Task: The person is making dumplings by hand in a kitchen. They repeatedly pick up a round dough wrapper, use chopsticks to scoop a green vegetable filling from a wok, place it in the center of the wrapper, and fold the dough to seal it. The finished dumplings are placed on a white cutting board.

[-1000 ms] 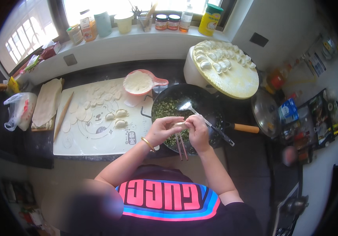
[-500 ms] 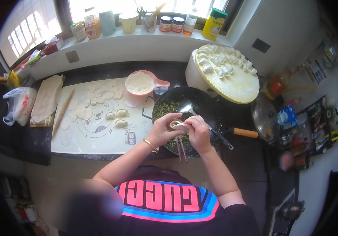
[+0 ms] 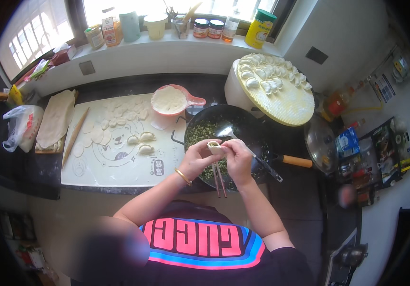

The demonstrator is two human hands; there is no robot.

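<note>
Above a dark wok (image 3: 257, 126) of chopped green filling, both my hands hold one partly folded dumpling (image 3: 215, 147), with some filling showing in its opening. My left hand (image 3: 199, 158), with a gold bangle at the wrist, cups its left side. The fingers of my right hand (image 3: 238, 157) pinch its right edge. A pair of chopsticks (image 3: 220, 180) leans in the wok below my hands. Behind my right hand, a spatula (image 3: 262, 163) rests across the wok. Three finished dumplings (image 3: 146, 137) and several round wrappers (image 3: 101, 136) lie on the white mat (image 3: 136, 171) to the left.
A red bowl of flour (image 3: 169, 101) stands at the mat's far right corner. Beyond the wok, a round yellow tray (image 3: 291, 107) carries many dumplings. A rolling pin (image 3: 76, 138) lies on the mat's left edge. The wok's wooden handle (image 3: 297, 161) points right, near a glass lid (image 3: 320, 148).
The dumpling has turned in my fingers, so its opening now faces up on the left. My right hand has shifted slightly left. The chopsticks and spatula stay put.
</note>
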